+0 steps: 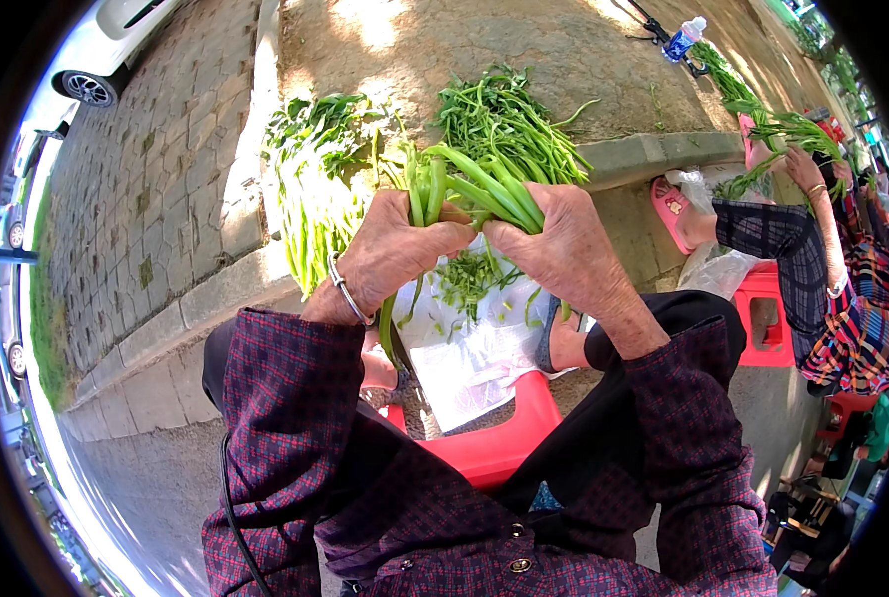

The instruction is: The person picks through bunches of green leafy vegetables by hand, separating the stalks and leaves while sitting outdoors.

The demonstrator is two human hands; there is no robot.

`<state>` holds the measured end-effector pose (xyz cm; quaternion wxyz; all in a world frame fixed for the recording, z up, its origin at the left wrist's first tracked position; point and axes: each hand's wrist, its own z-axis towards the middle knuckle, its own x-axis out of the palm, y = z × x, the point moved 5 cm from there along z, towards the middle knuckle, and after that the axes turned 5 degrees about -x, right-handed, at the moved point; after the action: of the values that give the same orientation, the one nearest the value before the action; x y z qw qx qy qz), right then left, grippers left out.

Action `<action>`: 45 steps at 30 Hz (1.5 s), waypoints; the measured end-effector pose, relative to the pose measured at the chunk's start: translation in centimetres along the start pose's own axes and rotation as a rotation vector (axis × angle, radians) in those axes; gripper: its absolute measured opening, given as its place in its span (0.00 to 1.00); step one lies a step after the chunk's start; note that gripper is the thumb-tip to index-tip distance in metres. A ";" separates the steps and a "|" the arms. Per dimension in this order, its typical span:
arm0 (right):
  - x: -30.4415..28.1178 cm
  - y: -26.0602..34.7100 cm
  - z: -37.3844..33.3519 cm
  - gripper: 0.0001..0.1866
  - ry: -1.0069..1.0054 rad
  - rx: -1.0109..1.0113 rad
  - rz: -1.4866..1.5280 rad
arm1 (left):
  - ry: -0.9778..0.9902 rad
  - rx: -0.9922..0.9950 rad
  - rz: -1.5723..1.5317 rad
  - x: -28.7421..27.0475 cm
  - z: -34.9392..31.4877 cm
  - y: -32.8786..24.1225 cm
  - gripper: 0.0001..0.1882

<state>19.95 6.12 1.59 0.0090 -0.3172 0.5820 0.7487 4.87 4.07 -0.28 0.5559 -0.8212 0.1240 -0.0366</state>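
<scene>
My left hand (390, 249) and my right hand (569, 249) meet in front of me, thumbs almost touching. Both are closed round long green vegetable stems (494, 187), which look bent or parted between them. Below the hands, short green pieces and leaves (469, 282) lie on a white plastic sheet (454, 388) between my feet. One heap of leafy stems (315, 194) is beyond my left hand, in bright sun. A second leafy heap (504, 124) rests on the ground past my right hand.
A red plastic stool (494, 438) shows between my legs. A stone curb (633, 157) runs across ahead of me. At the right another person's hand (804, 169) holds greens, near a pink sandal (671, 211) and a red stool (763, 313). A bottle (683, 40) stands far right.
</scene>
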 end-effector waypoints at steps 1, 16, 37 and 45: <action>0.0 -0.1 0.0 0.09 0.013 0.009 -0.008 | 0.009 0.011 0.008 0.0 0.0 -0.1 0.07; 0.5 -1.8 -0.3 0.10 -0.005 0.077 -0.033 | 0.096 -0.028 0.075 0.3 0.2 1.3 0.05; 0.7 -0.8 -0.5 0.09 0.115 0.101 0.173 | 0.066 0.131 -0.032 0.9 -0.1 0.4 0.07; 0.7 -0.8 -0.3 0.08 -0.112 0.031 0.226 | -0.052 0.063 -0.194 1.1 -0.1 0.4 0.04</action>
<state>19.87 5.83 0.56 -0.0380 -0.2067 0.6243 0.7523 5.81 3.54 -0.71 0.5781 -0.8122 0.0281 -0.0727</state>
